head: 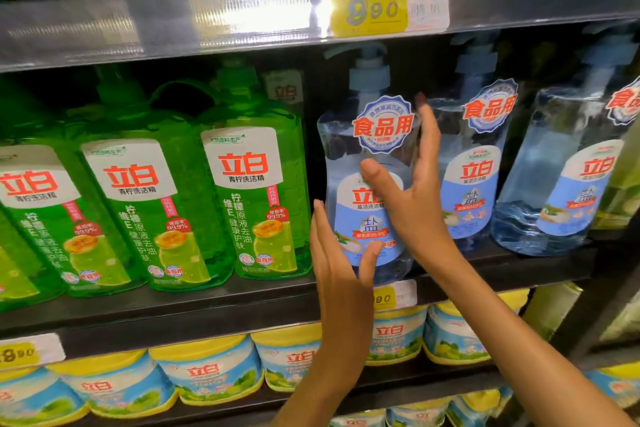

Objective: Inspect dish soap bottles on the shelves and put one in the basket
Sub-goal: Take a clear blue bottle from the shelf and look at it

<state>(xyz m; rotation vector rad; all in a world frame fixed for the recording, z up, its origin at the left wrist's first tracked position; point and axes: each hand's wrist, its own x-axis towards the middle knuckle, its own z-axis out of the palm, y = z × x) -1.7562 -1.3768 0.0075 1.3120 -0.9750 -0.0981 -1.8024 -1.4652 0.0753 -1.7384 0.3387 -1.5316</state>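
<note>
A clear light-blue dish soap bottle (363, 135) with a pump top and a blue and white label stands at the front edge of the middle shelf (207, 305). My right hand (412, 198) grips it, with the thumb across the front label and the fingers up its right side. My left hand (341, 274) lies against its lower left corner, fingers straight along the side and thumb on the label's bottom. Two matching blue bottles (474, 177) stand to its right. The basket is out of view.
Several green dish soap bottles (256, 198) fill the middle shelf to the left. Yellow-lidded tubs (207, 371) line the shelf below. The upper shelf rail carries a yellow price tag (370, 9), and more green bottles stand above it.
</note>
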